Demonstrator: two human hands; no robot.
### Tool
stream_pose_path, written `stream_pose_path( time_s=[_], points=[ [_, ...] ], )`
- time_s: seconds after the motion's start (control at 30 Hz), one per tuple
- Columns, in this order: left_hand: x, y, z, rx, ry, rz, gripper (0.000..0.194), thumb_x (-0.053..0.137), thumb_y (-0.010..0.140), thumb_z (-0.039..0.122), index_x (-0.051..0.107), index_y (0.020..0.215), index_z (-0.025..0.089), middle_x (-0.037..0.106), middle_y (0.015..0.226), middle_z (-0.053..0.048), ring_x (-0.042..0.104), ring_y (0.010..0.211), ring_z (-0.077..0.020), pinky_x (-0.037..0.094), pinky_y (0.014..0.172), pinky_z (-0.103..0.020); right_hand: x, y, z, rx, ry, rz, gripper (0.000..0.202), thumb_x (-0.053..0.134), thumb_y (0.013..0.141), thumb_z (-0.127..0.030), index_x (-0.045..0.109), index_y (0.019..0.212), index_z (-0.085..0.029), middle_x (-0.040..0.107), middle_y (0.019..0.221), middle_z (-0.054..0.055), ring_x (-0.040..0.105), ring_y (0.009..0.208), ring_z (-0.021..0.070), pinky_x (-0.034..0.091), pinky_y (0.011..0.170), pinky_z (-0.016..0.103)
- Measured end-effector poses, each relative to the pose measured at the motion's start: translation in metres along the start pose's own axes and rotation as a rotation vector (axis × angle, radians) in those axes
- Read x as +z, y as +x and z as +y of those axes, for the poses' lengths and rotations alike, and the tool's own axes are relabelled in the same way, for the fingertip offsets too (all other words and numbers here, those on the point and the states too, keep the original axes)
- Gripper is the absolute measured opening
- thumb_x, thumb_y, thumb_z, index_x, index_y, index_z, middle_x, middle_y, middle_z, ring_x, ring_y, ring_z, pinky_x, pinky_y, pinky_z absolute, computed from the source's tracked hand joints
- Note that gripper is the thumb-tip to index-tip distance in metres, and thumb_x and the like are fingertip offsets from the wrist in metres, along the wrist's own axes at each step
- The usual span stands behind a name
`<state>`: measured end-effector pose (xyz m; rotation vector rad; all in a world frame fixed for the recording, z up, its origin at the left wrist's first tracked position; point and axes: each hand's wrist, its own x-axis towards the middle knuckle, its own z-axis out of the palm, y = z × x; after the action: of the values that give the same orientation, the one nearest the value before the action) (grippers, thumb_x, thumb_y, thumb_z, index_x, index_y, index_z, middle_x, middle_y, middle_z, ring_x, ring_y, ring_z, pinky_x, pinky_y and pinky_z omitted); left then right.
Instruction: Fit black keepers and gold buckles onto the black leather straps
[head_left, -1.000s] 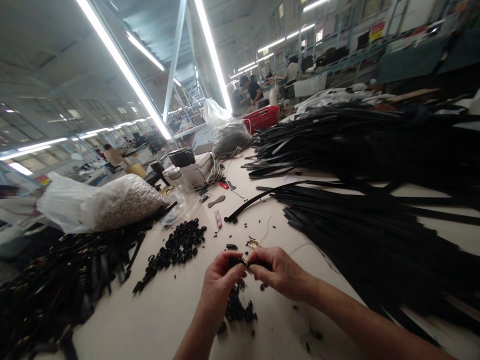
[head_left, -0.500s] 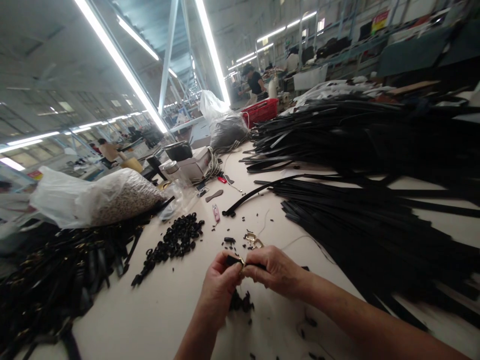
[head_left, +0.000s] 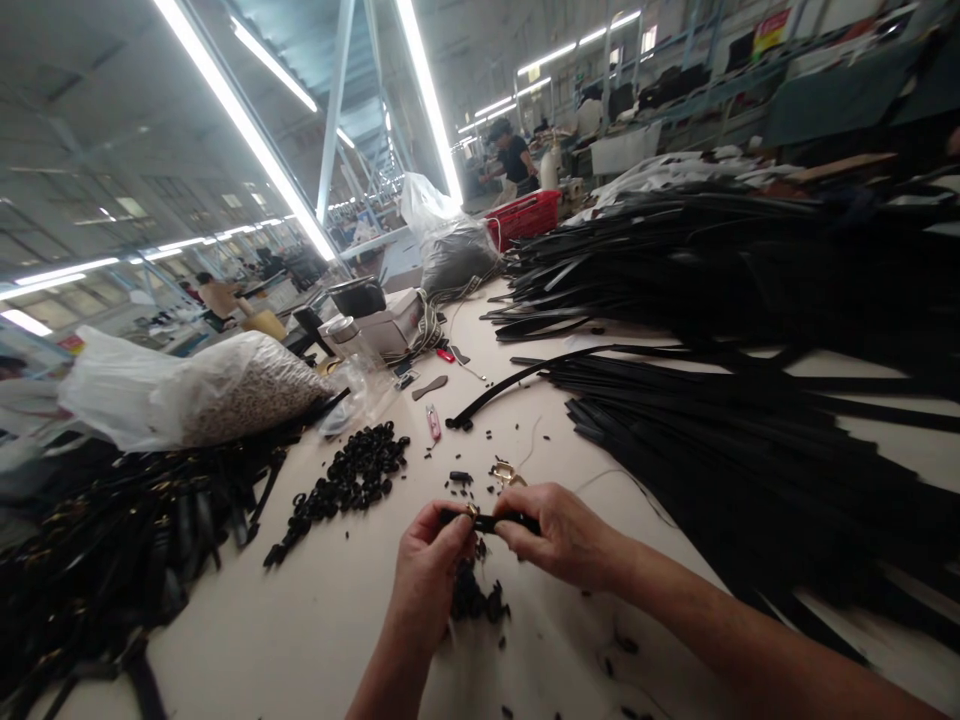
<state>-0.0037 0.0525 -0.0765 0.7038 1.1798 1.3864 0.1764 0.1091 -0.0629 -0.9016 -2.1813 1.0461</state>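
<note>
A black strap [head_left: 485, 523] runs level between my two hands above the pale table. My left hand [head_left: 427, 560] is closed on its left end, where a small gold buckle [head_left: 471, 509] shows at the fingertips. My right hand [head_left: 566, 532] pinches the same strap farther right, thumb toward me. How the strap passes through the buckle is too small to make out. Just beyond my hands lie gold buckles [head_left: 506, 474] on the table. Beneath my left hand sits a little heap of black pieces [head_left: 480, 600], partly hidden.
Small black loops [head_left: 360, 465] are piled to the left. Long black straps [head_left: 697, 430] cover the right side. Pink snips [head_left: 433, 422], a plastic bag of small parts [head_left: 255, 390], a glass jar [head_left: 345, 338] and a red basket [head_left: 525, 218] stand farther back. Another person [head_left: 515, 160] works in the distance.
My hands have drawn slightly apart, so more of the strap shows between them. The gold buckle has shifted left, to my left fingertips.
</note>
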Motion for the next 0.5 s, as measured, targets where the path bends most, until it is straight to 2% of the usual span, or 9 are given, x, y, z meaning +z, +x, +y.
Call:
stream_pose_path(
  time_s=[0.13, 0.33, 0.5],
  points=[
    [0.004, 0.002, -0.001, -0.022, -0.093, 0.068, 0.032, 0.090, 0.058, 0.030, 0.069, 0.078, 0.016, 0.064, 0.075, 0.000, 0.055, 0.064, -0.0078, 0.047, 0.063, -0.015, 0.002, 0.001, 0.002, -0.002, 0.009, 0.040, 0.014, 0.051, 0.083, -0.019, 0.062, 0.075, -0.019, 0.061, 0.062, -0.002, 0.051, 0.054, 0.0112, 0.038, 0.054, 0.020],
    [0.011, -0.001, -0.011, -0.089, -0.136, 0.036, 0.035, 0.091, 0.058, 0.027, 0.068, 0.079, 0.013, 0.063, 0.075, -0.003, 0.055, 0.062, -0.0091, 0.046, 0.059, -0.017, 0.006, 0.000, -0.002, -0.040, 0.040, 0.048, 0.016, 0.050, 0.084, -0.019, 0.065, 0.077, -0.019, 0.063, 0.068, 0.000, 0.055, 0.060, 0.0126, 0.041, 0.058, 0.021],
    [0.007, -0.001, -0.008, -0.091, -0.113, -0.023, 0.033, 0.090, 0.061, 0.027, 0.066, 0.079, 0.013, 0.062, 0.077, -0.003, 0.053, 0.065, -0.0102, 0.044, 0.060, -0.019, 0.005, -0.003, -0.001, -0.091, -0.003, 0.059, 0.017, 0.050, 0.085, -0.019, 0.065, 0.078, -0.018, 0.062, 0.070, 0.001, 0.056, 0.061, 0.0124, 0.041, 0.060, 0.022]
  ],
)
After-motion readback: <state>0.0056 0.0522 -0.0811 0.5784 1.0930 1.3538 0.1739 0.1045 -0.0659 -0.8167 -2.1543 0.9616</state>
